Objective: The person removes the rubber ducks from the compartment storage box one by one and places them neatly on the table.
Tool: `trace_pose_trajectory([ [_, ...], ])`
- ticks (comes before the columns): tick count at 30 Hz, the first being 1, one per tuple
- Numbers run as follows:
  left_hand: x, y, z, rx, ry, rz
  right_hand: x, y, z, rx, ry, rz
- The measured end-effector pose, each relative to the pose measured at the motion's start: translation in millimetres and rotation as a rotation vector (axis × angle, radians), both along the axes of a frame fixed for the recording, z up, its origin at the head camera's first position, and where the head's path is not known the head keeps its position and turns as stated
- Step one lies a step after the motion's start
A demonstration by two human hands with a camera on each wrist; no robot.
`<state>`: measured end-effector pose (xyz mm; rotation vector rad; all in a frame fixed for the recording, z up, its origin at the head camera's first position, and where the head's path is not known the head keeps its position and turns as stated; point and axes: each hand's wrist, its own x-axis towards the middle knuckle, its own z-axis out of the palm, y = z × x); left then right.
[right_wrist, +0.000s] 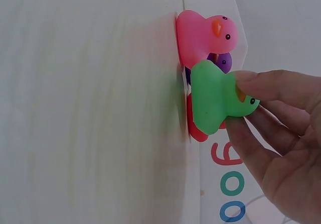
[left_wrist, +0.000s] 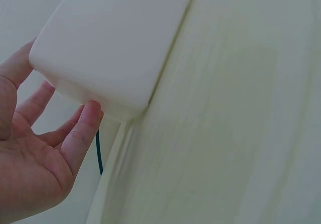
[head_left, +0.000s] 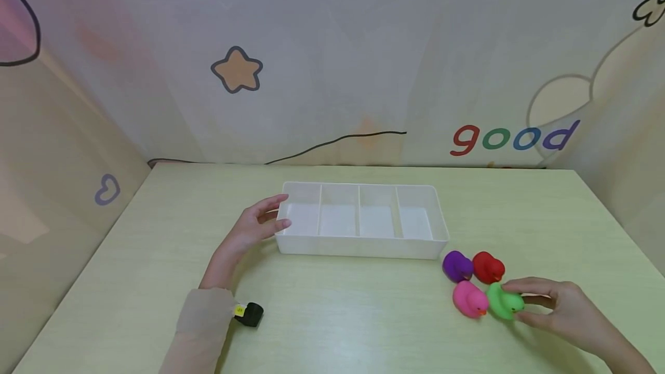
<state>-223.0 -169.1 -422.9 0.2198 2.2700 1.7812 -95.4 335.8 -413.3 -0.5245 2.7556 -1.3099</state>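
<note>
A white tray (head_left: 358,249) with several compartments stands on the table. My left hand (head_left: 260,221) holds its left end, the thumb lapping over the rim; in the left wrist view the other fingertips rest on the tray's end wall (left_wrist: 105,38). To the right of the tray my right hand (head_left: 566,310) pinches a green rubber duck (head_left: 503,302) by its head between thumb and fingers. Close beside it sit a pink duck (head_left: 469,299), a purple duck (head_left: 457,266) and a red duck (head_left: 488,267). The right wrist view has the green duck (right_wrist: 208,98) partly covering the red and purple ones.
The pale wooden table (head_left: 353,316) runs back to a printed wall cloth (head_left: 332,62), which also stands at both sides. A black wrist device (head_left: 250,314) with a yellow tag sits at the left sleeve (head_left: 200,319).
</note>
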Motion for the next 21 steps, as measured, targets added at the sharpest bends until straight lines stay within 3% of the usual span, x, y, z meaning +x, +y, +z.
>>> trace_pose_trajectory([
  [21, -0.2, 0.0, -1.0, -0.003, 0.0, 0.002, -4.1, 1.9, -5.5, -0.044, -0.004, 0.042],
])
